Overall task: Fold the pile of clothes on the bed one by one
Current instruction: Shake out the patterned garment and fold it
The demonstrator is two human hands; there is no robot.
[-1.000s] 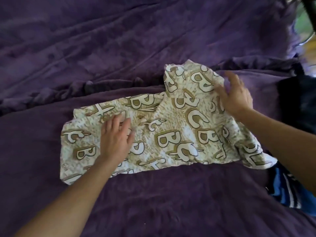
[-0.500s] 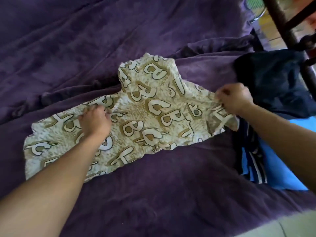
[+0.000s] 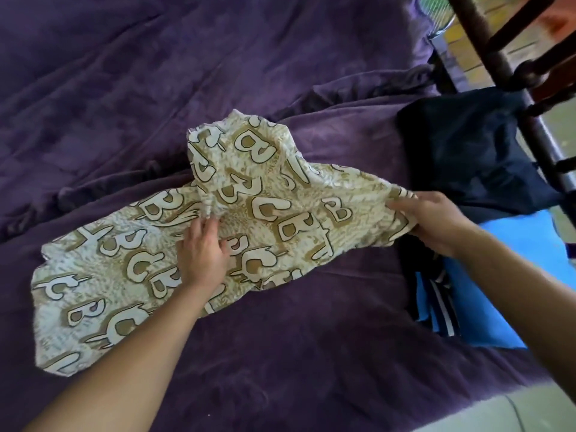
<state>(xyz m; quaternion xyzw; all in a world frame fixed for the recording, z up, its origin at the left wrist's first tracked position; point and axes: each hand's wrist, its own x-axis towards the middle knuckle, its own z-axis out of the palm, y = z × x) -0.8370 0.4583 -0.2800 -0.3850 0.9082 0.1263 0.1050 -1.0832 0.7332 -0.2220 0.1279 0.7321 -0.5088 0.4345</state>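
Garment (image 3: 265, 194), printed B, C, t letters

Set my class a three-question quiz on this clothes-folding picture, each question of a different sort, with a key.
1. True or false: the left hand is lifting the letter-print garment clear of the bedcover.
2. Which hand grips the garment's edge nearest the navy garment? A) left hand B) right hand C) neither
3. Fill in: the bedcover's colour is ___.

Key:
1. False: the left hand presses down on the garment, which lies on the bedcover.
2. B
3. purple
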